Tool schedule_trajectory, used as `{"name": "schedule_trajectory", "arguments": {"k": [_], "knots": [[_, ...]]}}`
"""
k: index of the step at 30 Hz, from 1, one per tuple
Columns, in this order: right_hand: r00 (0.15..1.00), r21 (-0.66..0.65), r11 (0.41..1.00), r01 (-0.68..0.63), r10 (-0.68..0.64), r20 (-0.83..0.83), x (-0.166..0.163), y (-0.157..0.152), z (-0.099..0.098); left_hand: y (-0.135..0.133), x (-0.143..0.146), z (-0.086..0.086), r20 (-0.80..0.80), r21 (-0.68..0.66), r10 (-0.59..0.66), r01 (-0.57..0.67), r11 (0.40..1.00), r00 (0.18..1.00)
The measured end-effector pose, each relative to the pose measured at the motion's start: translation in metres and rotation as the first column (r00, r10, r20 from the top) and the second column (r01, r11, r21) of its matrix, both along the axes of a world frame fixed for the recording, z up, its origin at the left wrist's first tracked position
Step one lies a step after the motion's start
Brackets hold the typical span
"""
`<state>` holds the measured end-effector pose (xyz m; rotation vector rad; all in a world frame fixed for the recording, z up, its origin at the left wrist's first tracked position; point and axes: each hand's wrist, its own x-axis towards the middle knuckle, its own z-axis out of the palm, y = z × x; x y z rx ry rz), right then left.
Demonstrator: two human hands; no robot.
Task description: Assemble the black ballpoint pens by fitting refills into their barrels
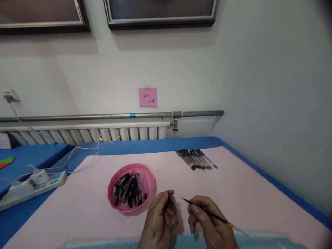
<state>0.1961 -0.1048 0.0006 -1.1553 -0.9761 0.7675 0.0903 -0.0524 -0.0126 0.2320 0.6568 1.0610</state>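
Note:
My left hand is closed around a small dark pen part, held just in front of a pink bowl. My right hand pinches a thin pen refill, its dark tip pointing left toward the left hand and its pale end trailing right. The bowl holds several black and clear pen pieces. A row of several assembled black pens lies side by side on the pink mat, beyond my right hand.
A white power strip with plugged adapters and cables sits at the left on the blue tablecloth. A radiator and pipe run along the wall, with a pink sticky note above.

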Motion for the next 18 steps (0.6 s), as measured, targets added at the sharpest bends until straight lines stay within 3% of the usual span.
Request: {"name": "schedule_trajectory", "arguments": {"k": [11, 18], "knots": [[0.984, -0.018, 0.999, -0.039, 0.041, 0.174, -0.002, 0.002, -0.012, 0.004, -0.004, 0.006, 0.203, -0.022, -0.056, 0.062, 0.998, 0.978], [0.981, -0.032, 0.999, -0.041, 0.046, 0.187, -0.001, 0.003, -0.012, 0.005, -0.004, 0.006, 0.211, -0.062, -0.051, 0.065, 0.996, 0.976]]}}
